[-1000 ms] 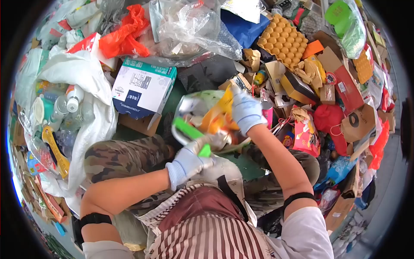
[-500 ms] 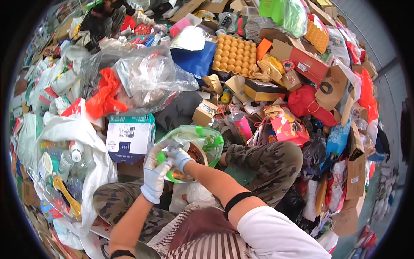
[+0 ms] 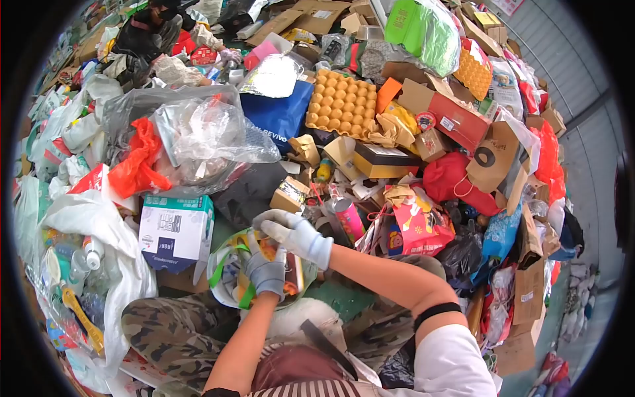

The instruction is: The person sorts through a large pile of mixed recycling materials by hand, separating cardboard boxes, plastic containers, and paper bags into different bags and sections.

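Observation:
A clear plastic bag with green handles [image 3: 218, 266] stands open in front of my lap, mixed items showing inside it. My left hand [image 3: 266, 270], in a pale work glove, reaches into its mouth with the fingers bent among the contents. What those fingers grip is hidden. Above the bag's right rim is my right hand [image 3: 296, 237], also gloved. Its fingers stretch out to the left, and no object shows in it. Left of the bag stands a white, teal and navy printed carton [image 3: 173, 231].
Rubbish surrounds my seat. A white sack of plastic bottles [image 3: 126, 255] lies left. Ahead are an orange egg tray [image 3: 340, 104], a blue bag [image 3: 274, 116] and a pink can [image 3: 348, 218]. A red paper bag [image 3: 423, 225] lies right. Another person [image 3: 149, 30] is at far left.
Both hands were together on the bag's green handle. My left hand has moved into the bag, and the right has lifted away from it. The bag's mouth is more open, and the view has shifted.

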{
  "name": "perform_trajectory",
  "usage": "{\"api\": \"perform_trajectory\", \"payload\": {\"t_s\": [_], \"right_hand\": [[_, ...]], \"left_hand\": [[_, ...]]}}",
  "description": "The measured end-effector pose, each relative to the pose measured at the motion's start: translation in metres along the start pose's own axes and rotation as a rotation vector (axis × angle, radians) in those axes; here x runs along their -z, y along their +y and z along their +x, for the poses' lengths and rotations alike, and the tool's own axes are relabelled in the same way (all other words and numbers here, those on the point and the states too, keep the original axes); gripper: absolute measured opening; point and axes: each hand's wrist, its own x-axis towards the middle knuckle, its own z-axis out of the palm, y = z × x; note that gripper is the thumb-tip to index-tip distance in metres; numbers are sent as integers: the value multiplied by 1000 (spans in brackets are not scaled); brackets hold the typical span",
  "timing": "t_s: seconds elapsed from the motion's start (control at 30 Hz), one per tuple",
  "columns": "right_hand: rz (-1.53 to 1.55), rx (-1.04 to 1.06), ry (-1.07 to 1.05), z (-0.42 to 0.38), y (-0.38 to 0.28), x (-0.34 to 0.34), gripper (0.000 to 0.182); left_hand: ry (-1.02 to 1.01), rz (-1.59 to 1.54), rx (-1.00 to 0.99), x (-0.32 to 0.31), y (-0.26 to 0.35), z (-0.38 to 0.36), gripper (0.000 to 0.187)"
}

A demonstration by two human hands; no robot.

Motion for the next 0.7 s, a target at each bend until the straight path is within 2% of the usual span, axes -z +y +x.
{"api": "perform_trajectory", "payload": {"t_s": [0.03,0.07,0.13,0.17,0.2,0.23,0.27,0.3,0.37,0.4,0.47,0.5,0.57,0.63,0.7], "right_hand": [[-162,82,19,-1,-4,18,18],[-411,275,66,3,-6,42,18],[-555,242,286,15,-2,98,19],[-838,271,441,21,-6,128,24],[-1217,305,533,26,-12,157,38],[-1464,322,578,29,-9,191,56],[-1652,264,640,37,4,227,67],[-1813,90,711,48,12,252,74],[-2120,67,606,65,19,298,67],[-2111,61,607,77,24,309,67],[-2519,-79,593,93,30,327,58],[-2511,-88,597,99,28,332,58],[-2449,-290,521,106,16,334,51],[-2464,-252,543,93,-18,324,61],[-2211,-132,604,71,-66,315,70]], "left_hand": [[-105,223,17,-3,7,4,85],[-151,349,23,-15,1,12,86],[-224,476,8,-27,-7,20,84],[-278,593,-12,-34,-11,24,83],[-283,613,-45,-43,-18,26,80],[-292,607,-46,-48,-20,26,80],[-268,629,-80,-51,-20,27,80],[-240,653,-114,-56,-23,28,80],[-186,681,-184,-65,-37,23,79],[-142,670,-223,-68,-44,23,80],[-110,667,-269,-74,-53,21,81],[-106,679,-270,-75,-55,21,82],[-101,698,-282,-75,-58,23,83],[-36,700,-331,-75,-61,22,78],[-15,701,-335,-73,-59,22,78]]}}
